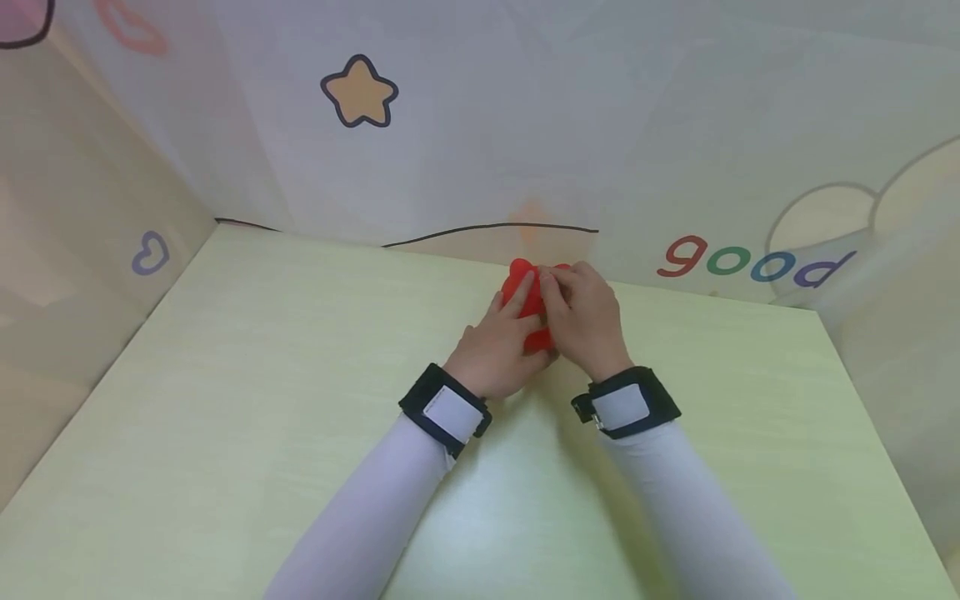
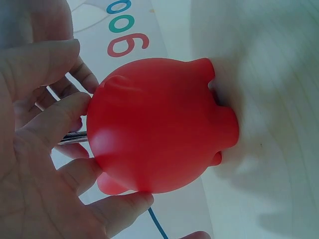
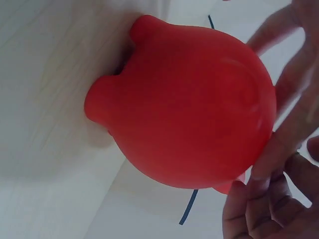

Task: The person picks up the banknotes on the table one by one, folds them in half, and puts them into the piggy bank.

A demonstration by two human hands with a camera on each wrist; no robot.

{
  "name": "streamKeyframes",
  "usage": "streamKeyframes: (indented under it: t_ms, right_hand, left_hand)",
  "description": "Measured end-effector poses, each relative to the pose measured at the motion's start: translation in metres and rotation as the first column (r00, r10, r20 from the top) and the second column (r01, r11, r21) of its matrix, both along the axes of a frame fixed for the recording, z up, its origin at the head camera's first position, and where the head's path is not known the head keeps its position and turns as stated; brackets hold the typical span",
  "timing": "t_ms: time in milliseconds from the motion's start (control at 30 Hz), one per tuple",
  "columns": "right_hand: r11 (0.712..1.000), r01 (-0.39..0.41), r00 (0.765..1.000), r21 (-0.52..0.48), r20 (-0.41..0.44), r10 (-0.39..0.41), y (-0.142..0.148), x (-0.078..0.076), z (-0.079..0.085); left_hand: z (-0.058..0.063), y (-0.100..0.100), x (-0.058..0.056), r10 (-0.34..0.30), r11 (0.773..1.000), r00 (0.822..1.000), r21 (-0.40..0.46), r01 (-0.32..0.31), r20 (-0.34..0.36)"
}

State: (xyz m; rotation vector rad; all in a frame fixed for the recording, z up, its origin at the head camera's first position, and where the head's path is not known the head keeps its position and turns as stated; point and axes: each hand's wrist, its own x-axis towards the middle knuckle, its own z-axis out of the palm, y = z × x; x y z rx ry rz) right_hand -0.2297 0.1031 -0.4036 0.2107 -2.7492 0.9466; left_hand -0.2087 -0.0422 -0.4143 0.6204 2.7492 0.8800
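Observation:
A glossy red piggy bank (image 2: 154, 124) stands on its stubby feet near the back of the table. My left hand (image 1: 498, 350) rests spread over its top and near side, fingertips touching the red surface. On the other side, my right hand (image 1: 588, 317) pinches a coin (image 2: 74, 138) at the top of the bank. Only the thin, dark and silvery edge of this coin shows, between the fingers and the red surface. In the right wrist view, the piggy bank (image 3: 184, 104) hides part of both hands, and its slot is out of sight.
The pale table (image 1: 262, 400) meets a printed backdrop (image 1: 465, 125) right behind the piggy bank. Side panels (image 1: 75, 208) border the table. A star and the coloured word "good" (image 1: 753, 262) are printed on the backdrop.

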Motion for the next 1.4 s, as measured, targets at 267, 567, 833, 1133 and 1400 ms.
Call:
streamKeyframes:
  t_ms: [267,567,833,1133,1400]
  right_hand:
    - [0.996,-0.02,0.997,-0.083,0.077,0.027,0.004,0.0,0.003]
    - [0.995,-0.023,0.994,-0.095,0.1,0.033,0.007,-0.002,0.003]
    - [0.996,-0.01,0.995,-0.091,0.1,0.019,0.008,-0.002,0.003]
    - [0.994,0.03,0.991,-0.102,0.13,-0.016,0.007,-0.004,0.004]
    - [0.991,0.053,0.983,-0.126,0.181,-0.029,0.005,-0.012,0.005]
  left_hand:
    - [-0.001,-0.002,0.001,-0.007,1.0,1.0,-0.003,0.006,-0.005]
    - [-0.001,-0.003,0.001,-0.007,1.0,1.0,0.006,0.007,-0.005]
    - [0.0,-0.001,0.001,-0.011,1.0,1.0,-0.001,0.011,-0.009]
    - [-0.001,-0.001,0.0,-0.007,1.0,1.0,0.009,0.007,-0.004]
    - [0.0,-0.001,0.0,-0.005,1.0,1.0,0.013,0.005,0.004]
